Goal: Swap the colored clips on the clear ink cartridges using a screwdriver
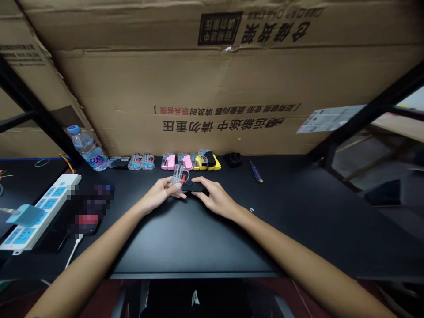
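Above the middle of the desk, my left hand is closed on a clear plastic casing with a red part inside and a clear loop at its side. A flat black plastic piece with a round knob is pinched by the fingers of my right hand. The two pieces meet between my hands; whether they are joined I cannot tell. Just behind stand similar clear casings with pink pieces and yellow pieces. More clear casings with red parts lie to their left.
A small screwdriver lies to the right of black plastic parts. On the left are a water bottle, a white power strip and a phone on a cable. Cardboard walls the desk's back, between black frame posts.
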### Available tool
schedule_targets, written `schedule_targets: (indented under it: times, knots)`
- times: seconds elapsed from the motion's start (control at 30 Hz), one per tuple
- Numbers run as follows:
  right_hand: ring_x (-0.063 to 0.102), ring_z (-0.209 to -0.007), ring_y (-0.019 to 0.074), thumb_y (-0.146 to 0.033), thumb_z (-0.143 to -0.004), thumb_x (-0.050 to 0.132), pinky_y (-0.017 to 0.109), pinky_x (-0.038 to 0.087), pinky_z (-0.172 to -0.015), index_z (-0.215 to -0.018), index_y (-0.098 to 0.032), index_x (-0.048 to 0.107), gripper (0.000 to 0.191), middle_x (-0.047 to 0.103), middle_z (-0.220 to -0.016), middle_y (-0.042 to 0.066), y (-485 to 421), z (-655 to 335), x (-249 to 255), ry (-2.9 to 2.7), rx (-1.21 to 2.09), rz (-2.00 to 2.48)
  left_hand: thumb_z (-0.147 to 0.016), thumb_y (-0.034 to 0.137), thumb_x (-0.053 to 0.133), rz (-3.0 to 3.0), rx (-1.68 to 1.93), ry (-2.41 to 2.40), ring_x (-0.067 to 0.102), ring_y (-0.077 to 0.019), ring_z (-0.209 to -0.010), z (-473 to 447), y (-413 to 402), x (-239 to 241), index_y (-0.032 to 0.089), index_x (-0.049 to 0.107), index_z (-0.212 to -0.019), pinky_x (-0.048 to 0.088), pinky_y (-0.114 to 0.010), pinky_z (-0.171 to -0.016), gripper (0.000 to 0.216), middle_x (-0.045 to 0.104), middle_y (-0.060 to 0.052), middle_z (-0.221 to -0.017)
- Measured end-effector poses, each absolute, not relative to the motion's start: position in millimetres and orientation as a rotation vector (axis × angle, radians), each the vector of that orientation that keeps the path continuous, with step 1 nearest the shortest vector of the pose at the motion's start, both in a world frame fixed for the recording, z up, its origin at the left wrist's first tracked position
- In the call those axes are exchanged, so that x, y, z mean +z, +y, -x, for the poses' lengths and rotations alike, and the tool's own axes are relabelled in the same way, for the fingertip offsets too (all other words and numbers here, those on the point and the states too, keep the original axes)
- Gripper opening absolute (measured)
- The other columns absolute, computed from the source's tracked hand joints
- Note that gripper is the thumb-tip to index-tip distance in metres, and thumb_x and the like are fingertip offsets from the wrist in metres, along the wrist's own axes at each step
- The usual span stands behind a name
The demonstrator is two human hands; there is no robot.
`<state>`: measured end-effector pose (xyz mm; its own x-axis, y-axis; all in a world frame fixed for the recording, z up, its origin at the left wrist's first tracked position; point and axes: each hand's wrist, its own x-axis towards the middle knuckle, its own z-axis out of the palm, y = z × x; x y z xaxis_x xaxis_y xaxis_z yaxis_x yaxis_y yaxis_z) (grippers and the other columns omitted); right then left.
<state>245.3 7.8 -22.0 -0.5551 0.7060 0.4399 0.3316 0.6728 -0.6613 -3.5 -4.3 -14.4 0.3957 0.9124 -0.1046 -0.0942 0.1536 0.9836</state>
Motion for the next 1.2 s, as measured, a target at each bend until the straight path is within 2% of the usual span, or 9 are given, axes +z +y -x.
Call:
schedule_targets:
  times: [0.33, 0.7, 1.03, 1.2]
  knots:
    - [0.075, -0.110, 0.0265, -0.024, -0.102, 0.063, 0.038, 0.058, -0.096, -0.130, -0.025, 0.063, 0.027, 0.077, -0.123, 0.009, 8.4, -245.2, -22.4, -2.178, 0.677, 0.805, -0.083, 0.062, 0.085, -1.262, 0.869, 0.921, 0.082, -0.0276, -0.093, 3.4, -3.8, -13.4, 0.012, 0.071, -0.123, 0.062, -0.039, -0.093, 0.066, 0.081, -0.016, -0.111]
    - [0.076, -0.106, 0.0273, -0.026, -0.102, 0.065, 0.039, 0.058, -0.094, -0.127, -0.024, 0.063, 0.025, 0.078, -0.118, 0.009, 6.9, -243.1, -21.0, -2.158, 0.759, 0.836, -0.086, 0.055, 0.084, -1.290, 0.866, 0.907, 0.082, -0.0297, -0.094, 2.4, -6.5, -11.7, 0.011, 0.072, -0.120, 0.062, -0.040, -0.093, 0.057, 0.081, -0.015, -0.107]
    - [0.074, -0.109, 0.0277, -0.019, -0.098, 0.062, 0.042, 0.057, -0.097, -0.125, -0.023, 0.062, 0.027, 0.076, -0.120, 0.010, 9.5, -244.7, -19.4, -2.176, 0.694, 0.855, -0.084, 0.056, 0.086, -1.287, 0.857, 0.929, 0.081, -0.0279, -0.098, 1.5, -6.2, -10.0, 0.012, 0.073, -0.121, 0.061, -0.041, -0.098, 0.059, 0.082, -0.016, -0.111]
    - [0.073, -0.113, 0.0288, -0.027, -0.094, 0.070, 0.046, 0.059, -0.100, -0.128, -0.023, 0.060, 0.035, 0.075, -0.124, 0.012, 6.5, -243.3, -14.2, -2.110, 0.697, 0.874, -0.080, 0.057, 0.089, -1.278, 0.863, 0.934, 0.081, -0.0273, -0.098, 0.7, -6.6, -9.5, 0.012, 0.073, -0.121, 0.061, -0.041, -0.097, 0.063, 0.082, -0.015, -0.111]
